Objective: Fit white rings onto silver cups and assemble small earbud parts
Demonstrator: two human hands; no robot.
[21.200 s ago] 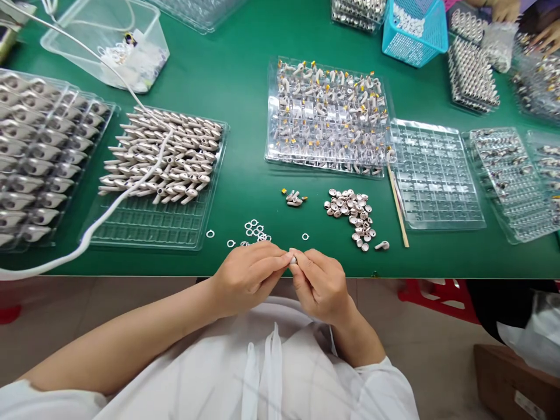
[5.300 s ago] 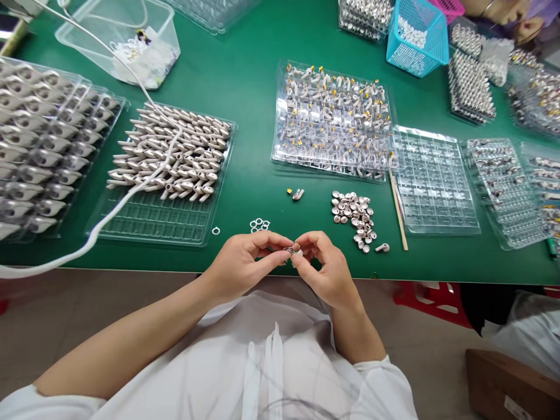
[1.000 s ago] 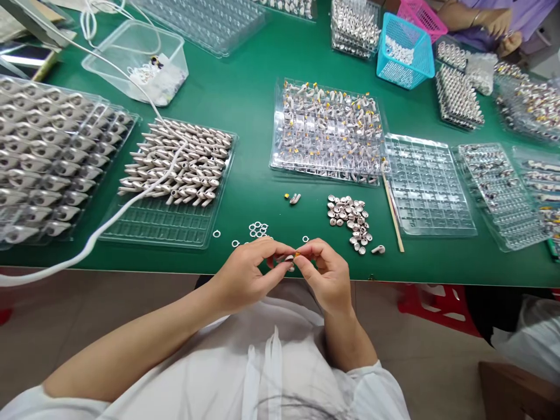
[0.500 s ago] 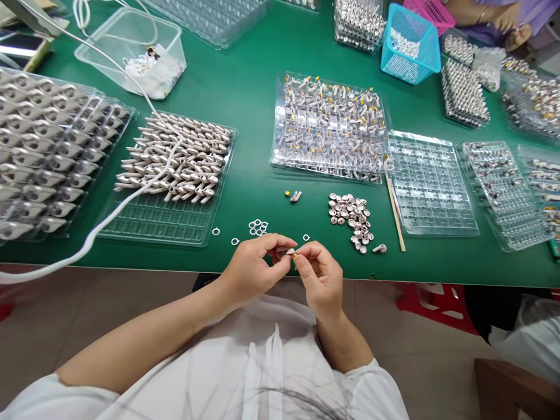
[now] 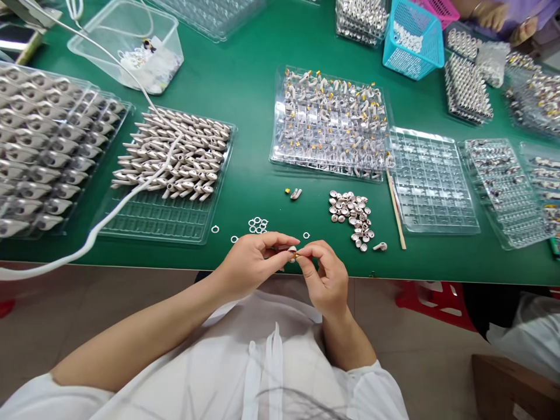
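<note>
Just over the table's front edge, my left hand (image 5: 247, 262) pinches a small pale earbud shell (image 5: 292, 249) between thumb and fingers. My right hand (image 5: 324, 277) meets it from the other side, thumb and forefinger closed on a tiny gold-coloured piece (image 5: 297, 255) at the shell. Fingertips partly hide both parts. Beyond my hands lie several white rings (image 5: 257, 228) and a single white ring (image 5: 306, 235). To the right is a heap of small round earbud caps (image 5: 350, 209), with one stemmed earbud shell (image 5: 380, 247) beside it. Another stemmed shell (image 5: 296, 194) lies further back.
A tray of stemmed shells (image 5: 175, 154) under a white cable (image 5: 118, 213) stands left. Behind are a filled clear tray (image 5: 332, 125) and a blue basket (image 5: 413, 49). A wooden stick (image 5: 396, 213) lies by a clear tray (image 5: 433, 181). Another person's hand (image 5: 492, 16) shows top right.
My right hand has shifted slightly right, and the pale shell shows a little more between the fingertips. Both hands keep their pinch. The whole view has moved slightly.
</note>
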